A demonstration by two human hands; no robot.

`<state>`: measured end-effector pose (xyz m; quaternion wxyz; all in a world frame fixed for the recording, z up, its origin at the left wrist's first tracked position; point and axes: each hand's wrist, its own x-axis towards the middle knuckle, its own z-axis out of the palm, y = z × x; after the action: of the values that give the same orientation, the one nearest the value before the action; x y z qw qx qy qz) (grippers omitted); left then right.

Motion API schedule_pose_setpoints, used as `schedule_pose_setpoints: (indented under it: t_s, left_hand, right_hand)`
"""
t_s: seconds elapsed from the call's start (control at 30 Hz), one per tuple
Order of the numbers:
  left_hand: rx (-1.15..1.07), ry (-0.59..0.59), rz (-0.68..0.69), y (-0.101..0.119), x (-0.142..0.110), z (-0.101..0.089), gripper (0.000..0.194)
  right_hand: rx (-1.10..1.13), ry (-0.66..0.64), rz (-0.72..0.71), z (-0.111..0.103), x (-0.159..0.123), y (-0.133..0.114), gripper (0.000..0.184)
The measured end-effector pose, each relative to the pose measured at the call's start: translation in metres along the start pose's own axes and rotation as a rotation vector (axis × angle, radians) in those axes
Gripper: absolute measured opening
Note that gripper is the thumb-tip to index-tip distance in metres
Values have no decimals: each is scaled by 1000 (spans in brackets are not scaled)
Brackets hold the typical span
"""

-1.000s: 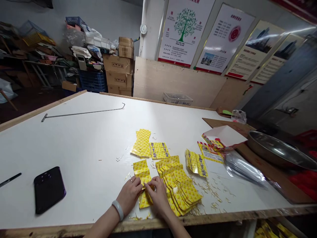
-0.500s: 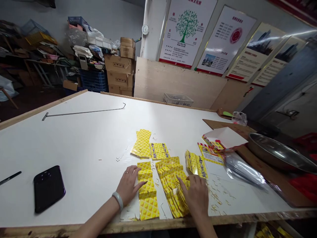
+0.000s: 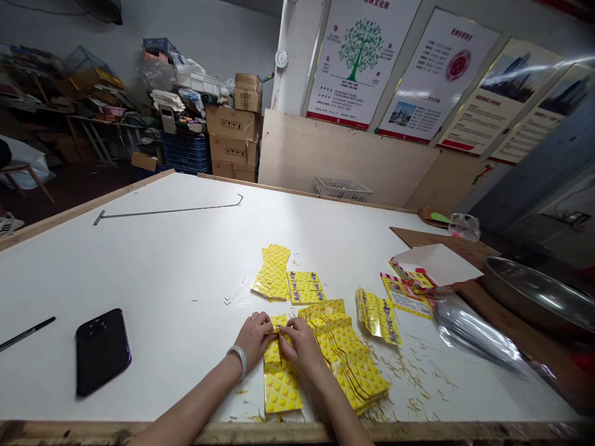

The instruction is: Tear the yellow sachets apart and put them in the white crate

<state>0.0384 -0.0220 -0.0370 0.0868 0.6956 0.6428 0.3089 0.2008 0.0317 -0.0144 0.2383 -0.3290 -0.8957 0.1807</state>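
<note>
One pen (image 3: 28, 334) and one phone (image 3: 103, 353) are lying on the worktop (image 3: 176, 266), left of the left hand (image 3: 252, 341), which is pinching a yellow patterned strip (image 3: 282, 390). That strip is running beneath and between the hands, and the right hand (image 3: 304, 348) is grasping it too. Just right of that hand, folded yellow sheets (image 3: 356, 359) are lying stacked.

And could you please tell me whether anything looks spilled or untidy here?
Thin yellowish scraps lie strewn over the white tabletop, right of the fanned stack of yellow patterned sheets; they look loose and disordered.
</note>
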Motion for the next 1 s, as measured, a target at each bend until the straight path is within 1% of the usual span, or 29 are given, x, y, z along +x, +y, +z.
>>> schedule_pose_setpoints:
  t_s: [0.13, 0.27, 0.5, 0.63, 0.73, 0.8, 0.87, 0.93, 1.0]
  left_hand:
    - [11, -2, 17, 0, 1, 1, 19]
    - [41, -9, 41, 2, 1, 2, 19]
    - [105, 31, 38, 0, 0, 6, 15]
    - [129, 45, 55, 1, -1, 5, 14]
    - [151, 41, 103, 4, -3, 4, 15]
    - [160, 42, 127, 5, -4, 4, 16]
    - [159, 50, 126, 5, -4, 4, 19]
    - [145, 55, 109, 3, -4, 5, 22]
    - [126, 50, 97, 1, -2, 4, 24]
  right_hand:
    - [15, -21, 10, -4, 0, -2, 20]
    - [39, -8, 55, -1, 4, -4, 19]
    - [16, 39, 219, 6, 10, -5, 22]
    - [-79, 47, 357, 13, 19, -13, 20]
    - [-148, 44, 394, 15, 27, -22, 21]
    - [-187, 59, 385, 8, 30, -26, 18]
    - [-225, 100, 386, -7, 27, -24, 18]
    - [-254, 150, 408, -31, 17, -12, 23]
    - [-281, 179, 448, -61, 1, 10, 32]
